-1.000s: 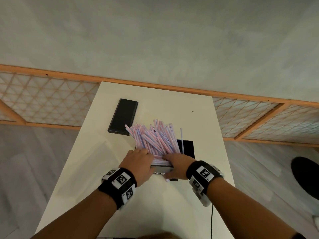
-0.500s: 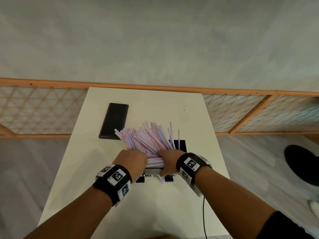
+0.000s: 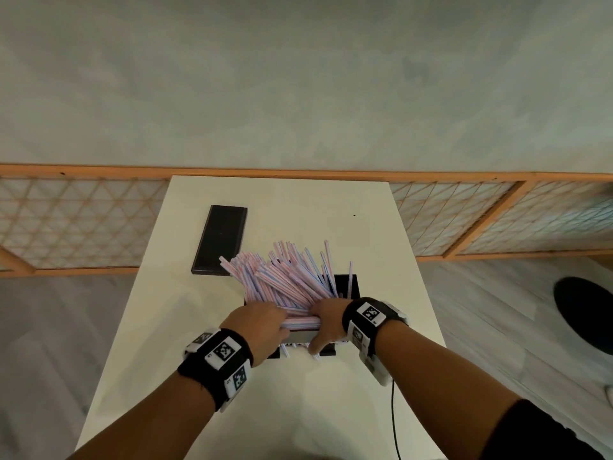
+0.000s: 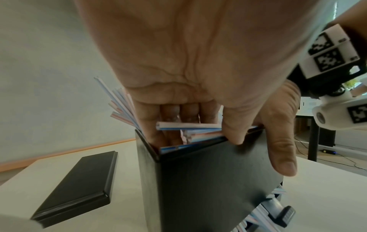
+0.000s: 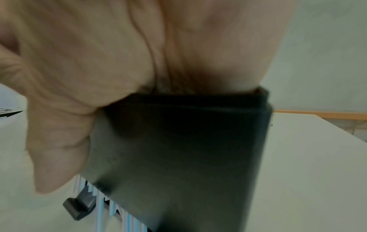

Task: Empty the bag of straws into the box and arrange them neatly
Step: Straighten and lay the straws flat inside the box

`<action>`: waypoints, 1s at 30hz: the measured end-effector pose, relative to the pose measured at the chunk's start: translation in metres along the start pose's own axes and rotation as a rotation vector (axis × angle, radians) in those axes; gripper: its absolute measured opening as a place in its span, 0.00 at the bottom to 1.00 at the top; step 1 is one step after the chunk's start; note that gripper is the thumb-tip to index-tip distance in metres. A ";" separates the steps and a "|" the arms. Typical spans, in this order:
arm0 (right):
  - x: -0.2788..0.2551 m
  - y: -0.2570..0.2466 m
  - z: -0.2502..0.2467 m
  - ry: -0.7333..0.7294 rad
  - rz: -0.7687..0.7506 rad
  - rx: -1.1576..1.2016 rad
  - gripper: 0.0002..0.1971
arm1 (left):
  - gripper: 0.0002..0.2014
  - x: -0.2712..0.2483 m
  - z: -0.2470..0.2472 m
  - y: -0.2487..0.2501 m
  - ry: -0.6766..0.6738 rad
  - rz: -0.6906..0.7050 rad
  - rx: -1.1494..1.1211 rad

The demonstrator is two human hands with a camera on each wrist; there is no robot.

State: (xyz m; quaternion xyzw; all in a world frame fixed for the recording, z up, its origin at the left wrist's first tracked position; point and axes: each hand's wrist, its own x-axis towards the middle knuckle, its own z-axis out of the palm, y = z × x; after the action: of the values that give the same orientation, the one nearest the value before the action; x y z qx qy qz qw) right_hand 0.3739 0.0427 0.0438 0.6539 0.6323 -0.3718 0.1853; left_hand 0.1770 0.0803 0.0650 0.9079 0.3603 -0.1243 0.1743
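A thick bundle of pink, white and blue straws [image 3: 285, 280] stands fanned out of the black box [image 3: 346, 287], leaning back and left. My left hand [image 3: 262, 323] reaches into the box's near left corner, with fingers and thumb curled round the straws [image 4: 188, 127]. My right hand [image 3: 326, 318] covers the box's [image 5: 178, 157] near rim. Its fingers are hidden among the straws and its thumb [image 4: 282, 149] lies down the box's [image 4: 208, 180] outer wall. A few straws [image 5: 111, 208] poke out at the box's foot. No bag is visible.
The flat black lid [image 3: 219, 239] lies on the white table [image 3: 298, 410], back left of the box; the left wrist view also shows the lid [image 4: 79, 180]. A small black lever [image 4: 282, 215] sits at the box's base. A cable [image 3: 393, 410] hangs off the table's near right edge.
Both hands have stayed on the straws at the box's near rim. The fan of straws has shifted only slightly, and the head view has moved a little.
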 end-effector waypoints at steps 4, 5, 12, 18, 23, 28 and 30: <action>-0.001 -0.001 -0.002 0.048 -0.019 -0.039 0.28 | 0.15 0.000 0.007 -0.001 0.012 -0.003 -0.026; -0.001 -0.001 -0.001 0.059 -0.022 -0.049 0.28 | 0.15 0.000 0.008 -0.002 0.006 -0.001 -0.026; -0.005 0.003 0.002 0.073 -0.050 -0.022 0.29 | 0.16 -0.001 0.014 -0.003 -0.045 0.023 0.029; -0.004 0.002 -0.005 -0.040 -0.026 0.001 0.32 | 0.20 -0.002 0.018 -0.002 -0.040 0.074 0.050; -0.007 -0.001 -0.007 -0.049 -0.034 0.026 0.28 | 0.15 0.001 0.020 0.000 -0.073 0.017 -0.018; -0.014 -0.003 -0.003 0.071 -0.071 -0.015 0.28 | 0.17 -0.002 0.024 -0.002 -0.056 -0.003 -0.083; -0.018 -0.005 -0.001 0.133 -0.103 -0.069 0.29 | 0.18 -0.006 0.026 -0.004 -0.047 -0.004 -0.104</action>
State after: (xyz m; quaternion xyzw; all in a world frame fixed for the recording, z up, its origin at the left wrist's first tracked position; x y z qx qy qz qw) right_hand 0.3708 0.0320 0.0586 0.6370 0.6886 -0.3144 0.1460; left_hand 0.1677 0.0689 0.0426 0.8937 0.3641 -0.1270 0.2293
